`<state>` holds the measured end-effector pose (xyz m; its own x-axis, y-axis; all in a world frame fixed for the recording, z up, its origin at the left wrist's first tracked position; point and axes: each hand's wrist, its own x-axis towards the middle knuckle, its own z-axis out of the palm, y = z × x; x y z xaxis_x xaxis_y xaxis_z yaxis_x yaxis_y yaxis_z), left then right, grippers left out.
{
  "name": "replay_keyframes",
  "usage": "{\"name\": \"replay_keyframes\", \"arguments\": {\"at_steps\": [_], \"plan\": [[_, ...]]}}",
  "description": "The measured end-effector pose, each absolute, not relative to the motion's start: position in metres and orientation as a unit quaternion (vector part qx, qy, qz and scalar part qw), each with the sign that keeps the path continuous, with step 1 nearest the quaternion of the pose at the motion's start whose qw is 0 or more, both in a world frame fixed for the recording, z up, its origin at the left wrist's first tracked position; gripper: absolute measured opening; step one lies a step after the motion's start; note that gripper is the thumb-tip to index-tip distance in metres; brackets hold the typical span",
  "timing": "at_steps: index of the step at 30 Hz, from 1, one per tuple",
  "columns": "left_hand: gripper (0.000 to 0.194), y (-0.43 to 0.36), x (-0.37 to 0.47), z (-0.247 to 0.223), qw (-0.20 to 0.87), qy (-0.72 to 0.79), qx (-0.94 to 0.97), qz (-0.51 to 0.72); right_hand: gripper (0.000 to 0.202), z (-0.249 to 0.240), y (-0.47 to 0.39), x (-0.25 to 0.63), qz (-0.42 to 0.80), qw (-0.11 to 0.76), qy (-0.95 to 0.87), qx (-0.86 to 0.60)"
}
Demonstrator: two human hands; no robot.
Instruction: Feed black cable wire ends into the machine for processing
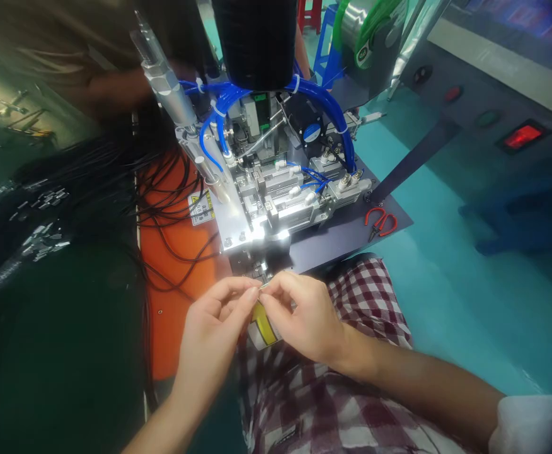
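My left hand and my right hand meet at the fingertips, just in front of the machine. Each is closed in a pinch. A thin, pale piece shows between the fingertips, too small to identify, and which hand grips it is unclear. Right behind the fingers sits a small dark metal fixture at the machine's front. Below them a yellow and white label is partly covered by my hands.
Black cables run over the orange surface at left, beside a dark green table with small metal parts. Red-handled pliers lie right of the machine. A wire spool stands behind; another person's arm shows at upper left.
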<state>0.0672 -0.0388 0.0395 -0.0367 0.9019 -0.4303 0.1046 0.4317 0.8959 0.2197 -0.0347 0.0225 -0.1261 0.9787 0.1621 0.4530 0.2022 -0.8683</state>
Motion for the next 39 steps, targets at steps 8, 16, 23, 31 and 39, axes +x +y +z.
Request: {"name": "replay_keyframes", "arguments": {"at_steps": [8, 16, 23, 31, 39], "plan": [[0.027, -0.038, 0.065, 0.040, 0.558, 0.630, 0.415, 0.347, 0.012, 0.028, -0.024, 0.243, 0.530, 0.379, -0.543, -0.529], [0.028, -0.038, 0.065, 0.041, 0.560, 0.630, 0.419, 0.337, 0.014, 0.029, -0.014, 0.238, 0.661, 0.337, -0.461, -0.487], [0.033, -0.040, 0.062, 0.041, 0.573, 0.639, 0.392, 0.331, 0.016, 0.022, -0.024, 0.231, 0.666, 0.377, -0.448, -0.463], [0.031, -0.041, 0.061, 0.039, 0.571, 0.639, 0.400, 0.325, 0.016, 0.017, -0.031, 0.222, 0.652, 0.378, -0.451, -0.478], [0.031, -0.043, 0.061, 0.038, 0.567, 0.638, 0.401, 0.333, 0.016, 0.027, -0.026, 0.229, 0.648, 0.333, -0.478, -0.491]]}}
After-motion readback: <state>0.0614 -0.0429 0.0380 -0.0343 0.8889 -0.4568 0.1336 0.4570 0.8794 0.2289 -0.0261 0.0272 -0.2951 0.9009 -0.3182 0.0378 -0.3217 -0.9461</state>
